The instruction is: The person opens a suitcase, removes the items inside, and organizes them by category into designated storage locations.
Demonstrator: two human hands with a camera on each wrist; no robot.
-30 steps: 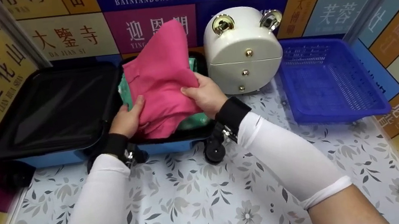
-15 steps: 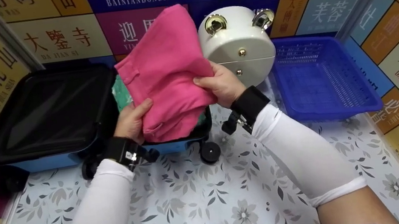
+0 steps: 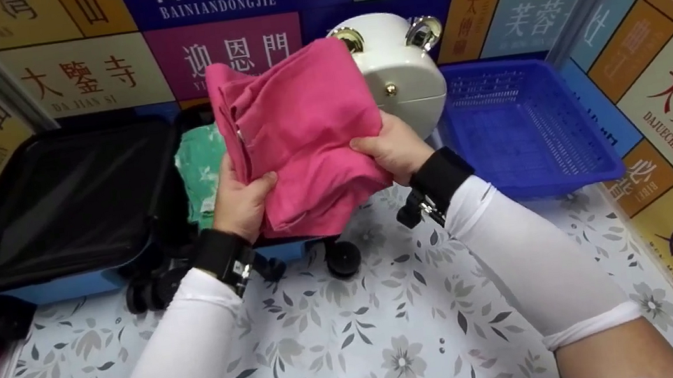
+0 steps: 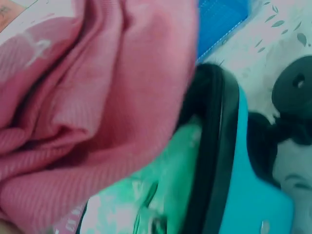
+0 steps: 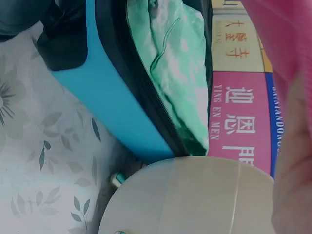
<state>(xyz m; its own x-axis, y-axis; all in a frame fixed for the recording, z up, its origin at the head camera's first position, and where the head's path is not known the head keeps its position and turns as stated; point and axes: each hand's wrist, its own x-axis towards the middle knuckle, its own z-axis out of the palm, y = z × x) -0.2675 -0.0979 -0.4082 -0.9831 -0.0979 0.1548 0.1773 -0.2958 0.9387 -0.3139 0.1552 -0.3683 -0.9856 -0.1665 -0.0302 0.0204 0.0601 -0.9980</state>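
Observation:
Folded pink trousers (image 3: 309,122) are held up over the right half of an opened blue suitcase (image 3: 283,251). My left hand (image 3: 241,204) grips their lower left side, thumb on top. My right hand (image 3: 397,148) pinches the right edge, thumb also on top. Beneath them, a green-and-white garment (image 3: 199,167) lies in the suitcase; the right wrist view shows more of this green garment (image 5: 180,63) along the zipped rim. In the left wrist view the loose folds of the trousers (image 4: 146,87) hang over the suitcase rim.
The suitcase's other half, with a black lining (image 3: 68,196), lies flat at left. A white round drawer box (image 3: 405,71) with gold ears stands behind my right hand. Further right is a blue plastic basket (image 3: 516,135). Printed walls enclose the flower-patterned surface (image 3: 344,355).
Both hands have lifted the pink trousers out and toward me, slightly rightward relative to the suitcase. Their left edge has turned, and more of the green garment shows. The head view has shifted.

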